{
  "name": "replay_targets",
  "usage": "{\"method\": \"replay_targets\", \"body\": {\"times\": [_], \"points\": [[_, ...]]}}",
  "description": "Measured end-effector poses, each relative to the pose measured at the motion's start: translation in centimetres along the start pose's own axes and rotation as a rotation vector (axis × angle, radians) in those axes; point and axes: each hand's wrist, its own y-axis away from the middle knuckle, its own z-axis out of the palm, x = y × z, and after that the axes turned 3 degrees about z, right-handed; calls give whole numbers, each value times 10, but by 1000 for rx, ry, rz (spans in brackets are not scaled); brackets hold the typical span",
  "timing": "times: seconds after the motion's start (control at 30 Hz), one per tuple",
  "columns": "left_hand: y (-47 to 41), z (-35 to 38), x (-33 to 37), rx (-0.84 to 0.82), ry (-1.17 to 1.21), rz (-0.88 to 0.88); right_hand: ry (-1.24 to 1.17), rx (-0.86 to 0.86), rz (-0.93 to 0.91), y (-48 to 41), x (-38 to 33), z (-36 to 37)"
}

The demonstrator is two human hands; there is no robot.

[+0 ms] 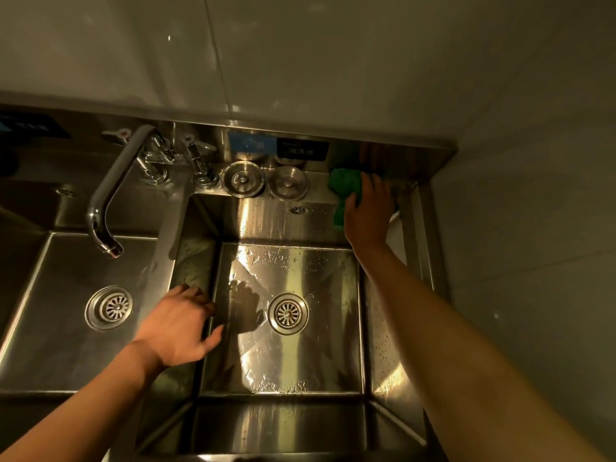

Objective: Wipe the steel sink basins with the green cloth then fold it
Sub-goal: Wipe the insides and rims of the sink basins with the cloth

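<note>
Two bare forearms enter from the near edge of the sink unit and reach across its right basin (300, 361), a square steel well whose floor is beaded with water droplets and carries a round drain strainer (288, 314) at its centre.

The left hand (176, 328) lies over the steel divider between the two basins. Its fingers (196, 295) are loosely spread toward the right basin and hold nothing. Whether the palm bears on the steel cannot be told. Its dark reflection shows on the wet floor just left of the strainer.

The right hand (366, 211) is at the far right corner of the right basin, its fingers lying fairly straight and close together on the green cloth (345, 186). The cloth is bunched on the back ledge at that corner, and one fold hangs down the basin's rear wall beside the palm.

Along the same back ledge, left of the cloth, two round steel drain stoppers (242, 179) (288, 182) sit side by side. An overflow slot (298, 210) is set in the rear wall below them. A blue label (251, 145) and a black label (301, 150) are fixed to the splashback behind, their text unreadable.

The left basin (66, 345) has its own drain strainer (109, 307). A chrome swivel spout (113, 188) rises from the taps at the far edge and ends above this basin's far side. Pale wall tiles (333, 61) enclose the far and right sides of the sink.
</note>
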Motion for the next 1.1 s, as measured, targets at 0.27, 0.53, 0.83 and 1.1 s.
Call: {"method": "replay_targets", "body": {"times": [0.27, 0.53, 0.83, 1.1], "points": [[0, 1, 1, 16, -24, 9, 121, -103, -46, 5, -3, -4], [0, -8, 4, -77, -15, -25, 145, -210, -141, 28, -2, -16], [2, -12, 5, -138, -15, -26, -99, -172, 58, 105, 28, -38], [3, -5, 2, -36, 1, 30, -427, -85, 217, 171, 15, -33]]}}
